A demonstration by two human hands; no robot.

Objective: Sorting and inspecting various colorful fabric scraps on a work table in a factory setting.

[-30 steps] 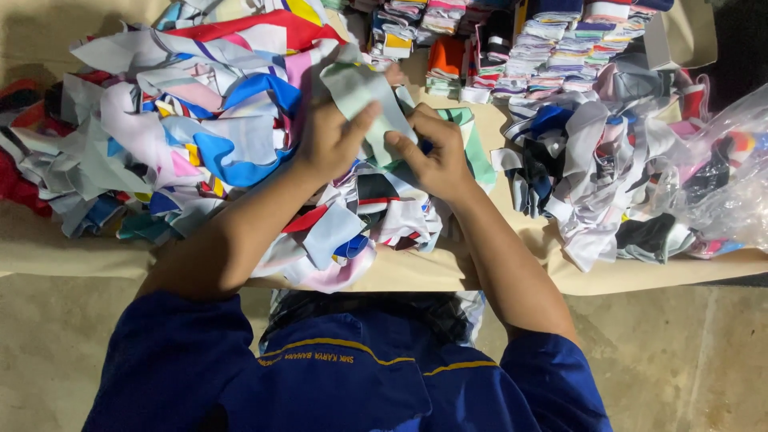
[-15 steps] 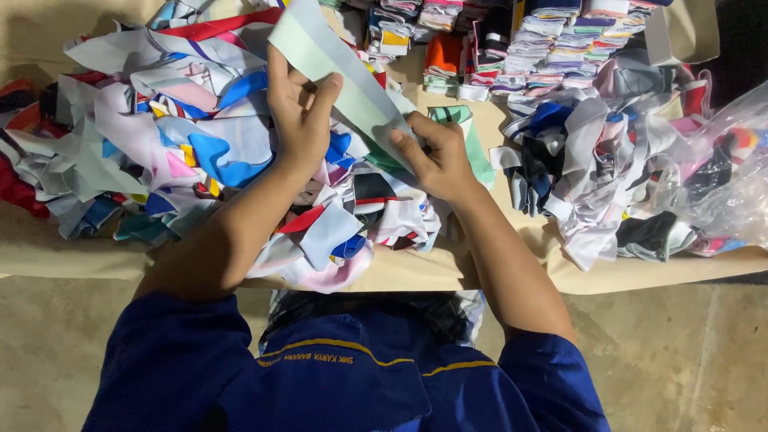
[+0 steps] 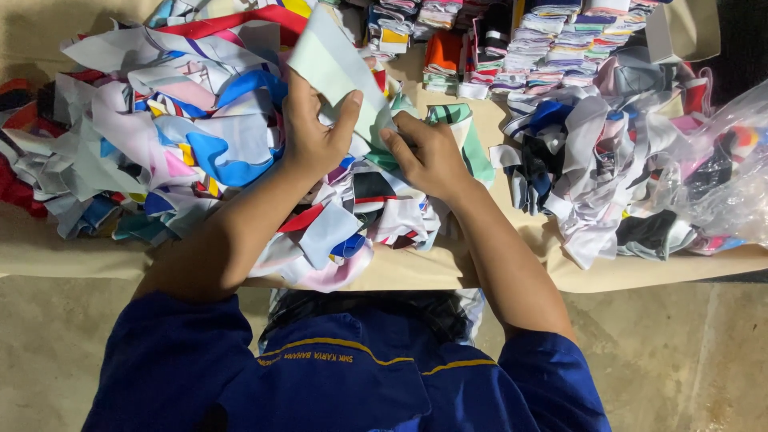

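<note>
Nearest in: blue work sleeves (image 3: 240,376), both forearms reaching forward over the worktop (image 3: 416,276). Left hand (image 3: 314,132) curled round the near-left edge of a pale mint fabric strip (image 3: 340,76), thumb (image 3: 346,112) pressed flat on its face, other fingers tucked behind and out of sight, so a firm pinch. Right hand (image 3: 428,152) just to the right and a touch nearer, fingertips bunched together on the strip's lower right end, pinching it too, though hard to tell how much cloth sits under them. Strip lifted clear of the heap, tilted, long axis running from the right fingers up and away to the far left, past the left fingers. So most of the piece lies beyond and left of both grips, left hand closer to its middle, right hand at the tail. Underneath and around the fingers: a loose heap of mixed scraps (image 3: 160,152), mostly blue, white and pink. Off to the right of the right fingers, another jumbled pile (image 3: 592,160) and a clear plastic bag (image 3: 728,176). Farthest out, beyond the fingers: neat folded stacks (image 3: 544,48).
</note>
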